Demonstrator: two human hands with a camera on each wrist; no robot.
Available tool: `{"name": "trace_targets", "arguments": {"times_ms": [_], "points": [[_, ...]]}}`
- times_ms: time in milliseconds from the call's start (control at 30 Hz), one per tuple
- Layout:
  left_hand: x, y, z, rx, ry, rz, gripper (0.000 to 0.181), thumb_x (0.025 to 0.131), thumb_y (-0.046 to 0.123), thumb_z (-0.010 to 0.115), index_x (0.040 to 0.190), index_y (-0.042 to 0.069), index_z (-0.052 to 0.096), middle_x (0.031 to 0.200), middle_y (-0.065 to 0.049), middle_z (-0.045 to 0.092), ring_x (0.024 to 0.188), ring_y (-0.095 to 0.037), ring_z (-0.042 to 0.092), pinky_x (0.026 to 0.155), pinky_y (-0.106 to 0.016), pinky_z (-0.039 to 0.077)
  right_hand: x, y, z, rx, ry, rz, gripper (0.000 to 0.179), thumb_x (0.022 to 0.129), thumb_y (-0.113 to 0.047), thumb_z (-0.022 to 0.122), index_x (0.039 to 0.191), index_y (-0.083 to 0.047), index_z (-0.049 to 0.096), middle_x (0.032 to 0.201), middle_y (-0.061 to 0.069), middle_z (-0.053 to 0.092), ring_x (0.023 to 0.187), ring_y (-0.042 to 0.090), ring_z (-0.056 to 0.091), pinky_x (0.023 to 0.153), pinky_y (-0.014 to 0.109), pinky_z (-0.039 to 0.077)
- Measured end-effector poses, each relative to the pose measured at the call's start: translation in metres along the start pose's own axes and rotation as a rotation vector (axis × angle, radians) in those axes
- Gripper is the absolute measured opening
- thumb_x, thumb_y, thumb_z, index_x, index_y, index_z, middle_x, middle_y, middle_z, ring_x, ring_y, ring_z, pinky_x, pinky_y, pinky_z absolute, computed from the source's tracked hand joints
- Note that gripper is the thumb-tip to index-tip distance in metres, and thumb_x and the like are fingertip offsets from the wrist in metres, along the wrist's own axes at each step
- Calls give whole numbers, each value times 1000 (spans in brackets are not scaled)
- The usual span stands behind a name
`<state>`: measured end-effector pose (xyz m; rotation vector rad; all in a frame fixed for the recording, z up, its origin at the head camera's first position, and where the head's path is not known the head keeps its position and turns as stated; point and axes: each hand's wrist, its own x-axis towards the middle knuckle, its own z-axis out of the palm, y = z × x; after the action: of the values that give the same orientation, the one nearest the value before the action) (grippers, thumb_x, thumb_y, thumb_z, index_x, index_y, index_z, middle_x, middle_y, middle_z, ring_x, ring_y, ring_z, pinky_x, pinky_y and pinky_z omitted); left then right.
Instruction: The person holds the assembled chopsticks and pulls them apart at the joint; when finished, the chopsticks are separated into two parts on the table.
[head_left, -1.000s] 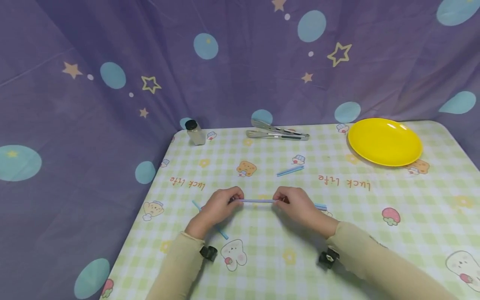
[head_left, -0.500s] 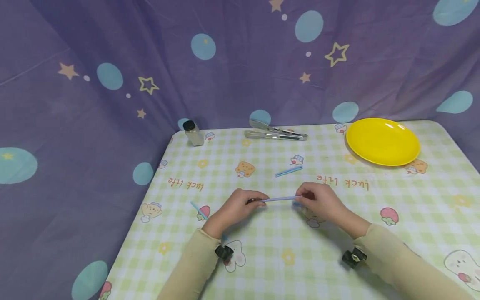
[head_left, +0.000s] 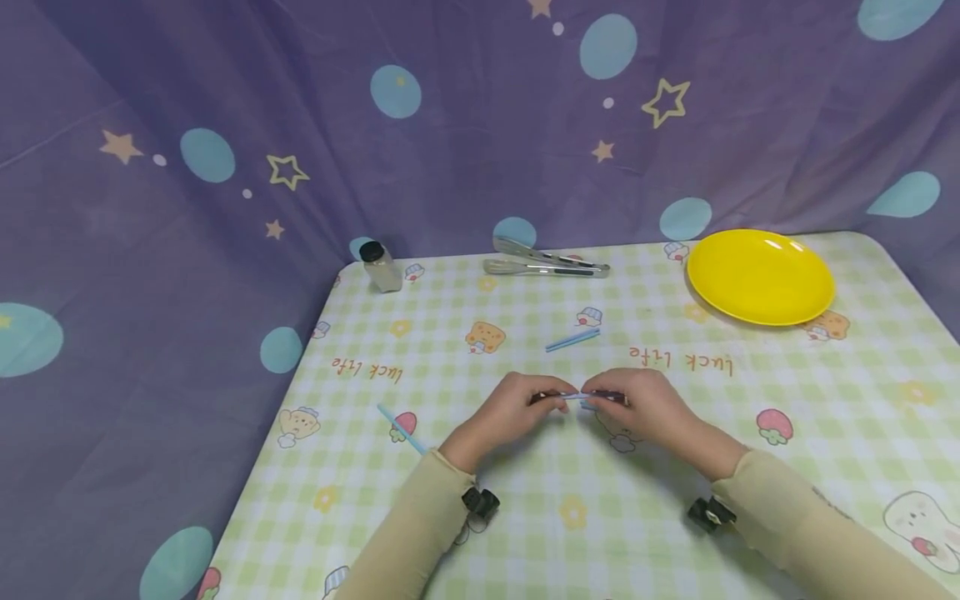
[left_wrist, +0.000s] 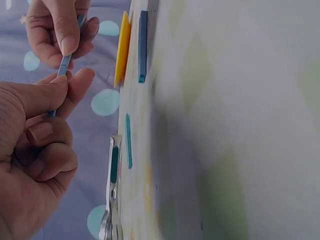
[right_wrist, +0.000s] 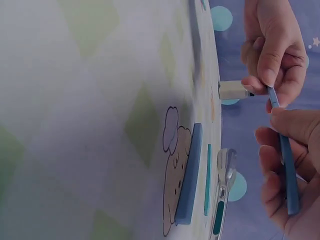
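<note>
In the head view my left hand (head_left: 510,421) and right hand (head_left: 651,408) meet fingertip to fingertip above the table. Both pinch a slim blue stick (right_wrist: 288,165), shaped like a chopstick, held in one line between them. A fine cross line shows on the stick (left_wrist: 65,62) between the hands in the left wrist view. Its far part runs under my right palm, and my left fingers hide the other end. Below the right hand lies another blue stick (right_wrist: 190,175), mostly hidden in the head view. A longer light blue stick (head_left: 397,425) lies by my left forearm, partly covered by it.
Beyond the hands lies a pair of short blue sticks (head_left: 573,340). Metal tongs (head_left: 551,265) and a black-capped shaker (head_left: 382,268) are along the back edge. A yellow plate (head_left: 761,279) rests at the back right. A purple curtain (head_left: 465,125) hangs behind.
Both hands have shifted right, and the left has closed in on the right, so less of the stick shows between them. The longer light blue stick at left is more uncovered near its upper end.
</note>
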<state>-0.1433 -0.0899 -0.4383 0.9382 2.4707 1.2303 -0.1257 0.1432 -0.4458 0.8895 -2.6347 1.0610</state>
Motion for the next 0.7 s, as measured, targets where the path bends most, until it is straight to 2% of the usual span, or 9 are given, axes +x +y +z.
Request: {"name": "trace_targets", "arguments": {"times_ms": [167, 300, 500, 700], "points": [[5, 3, 5, 9, 31, 24, 17, 94, 9, 65, 108, 11, 74, 96, -4, 74, 81, -9, 66, 71, -18, 49, -1, 4, -4, -7, -24, -21, 11, 86, -13, 75, 96, -18, 76, 91, -10, 73, 76, 1, 63, 68, 28, 53], [7, 3, 7, -6, 63, 29, 18, 94, 11, 65, 109, 11, 75, 99, -2, 74, 83, -9, 68, 71, -18, 50, -1, 7, -6, 23, -23, -34, 14, 86, -9, 74, 98, -16, 77, 92, -8, 73, 80, 4, 66, 69, 29, 55], [8, 2, 9, -15, 88, 29, 19, 94, 13, 65, 110, 12, 75, 102, 2, 74, 87, -2, 67, 72, -18, 51, -1, 10, -6, 44, 5, -63, 18, 83, -5, 75, 99, -14, 77, 91, -6, 74, 78, 6, 67, 67, 28, 54], [8, -2, 11, -29, 108, 50, 18, 93, 14, 66, 109, 12, 76, 102, 0, 74, 82, -15, 69, 69, -19, 49, -2, 11, -7, 46, 1, -63, 20, 83, -4, 75, 100, -14, 77, 92, -6, 74, 78, 5, 66, 67, 28, 54]]}}
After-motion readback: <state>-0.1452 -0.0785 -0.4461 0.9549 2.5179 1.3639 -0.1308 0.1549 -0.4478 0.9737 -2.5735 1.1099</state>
